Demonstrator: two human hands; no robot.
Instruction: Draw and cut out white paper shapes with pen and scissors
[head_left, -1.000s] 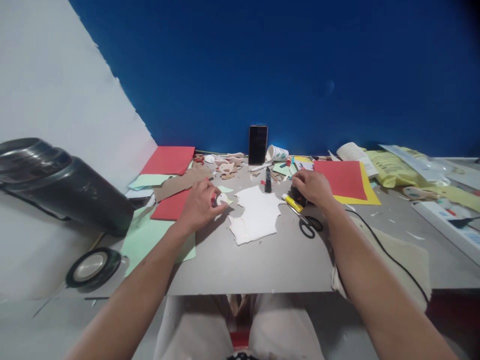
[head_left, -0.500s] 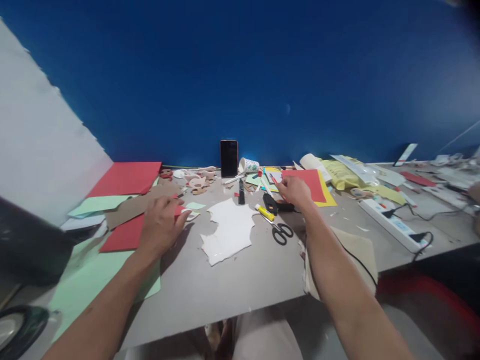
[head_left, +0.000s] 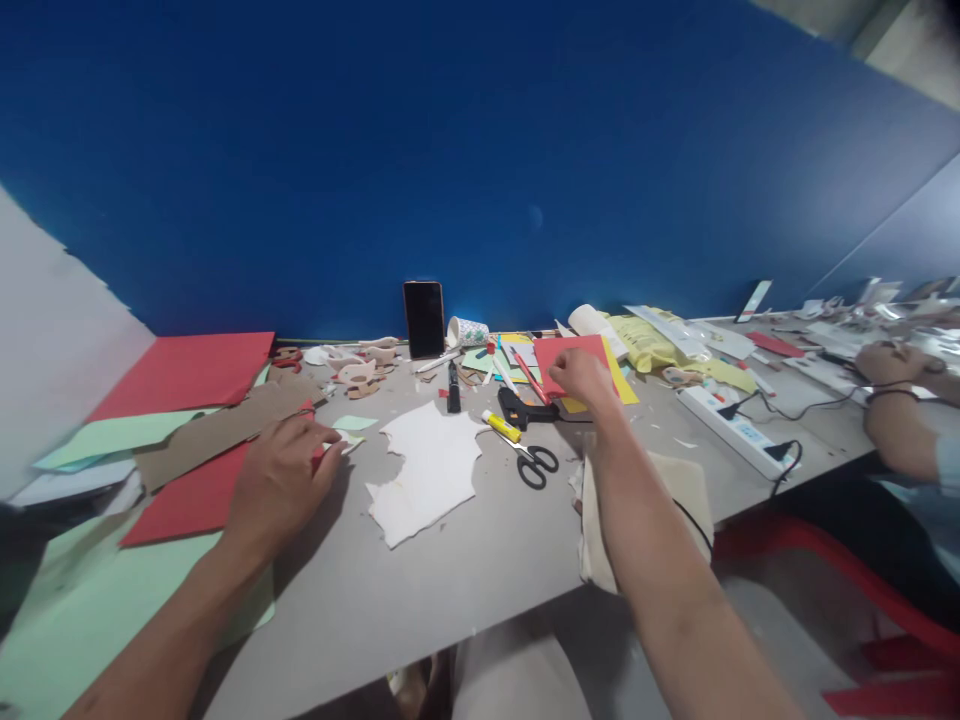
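My left hand [head_left: 277, 480] lies with curled fingers on the edge of a red paper sheet [head_left: 184, 500]. A bit of red shows under its fingertips, but I cannot make out what it holds. A light green scrap [head_left: 354, 423] and a torn white sheet [head_left: 424, 470] lie just right of it. My right hand [head_left: 583, 377] reaches far over the table. Its fingers pinch the near left corner of another red sheet [head_left: 574, 350] that lies on yellow paper [head_left: 621, 385]. A red pen [head_left: 529, 375] and a black glue gun [head_left: 519, 410] lie beside that hand.
Near the white sheet are scissors [head_left: 536, 465], a yellow glue stick [head_left: 501, 426] and a black marker [head_left: 453, 387]. A phone [head_left: 424, 318] and a tipped paper cup [head_left: 466, 331] stand at the blue wall. A power strip [head_left: 731, 425] and another person's hand [head_left: 889, 362] are at the right.
The view has swung right. My right hand left the glue gun and reached further to the red sheet. My left hand slid down onto the near red paper.
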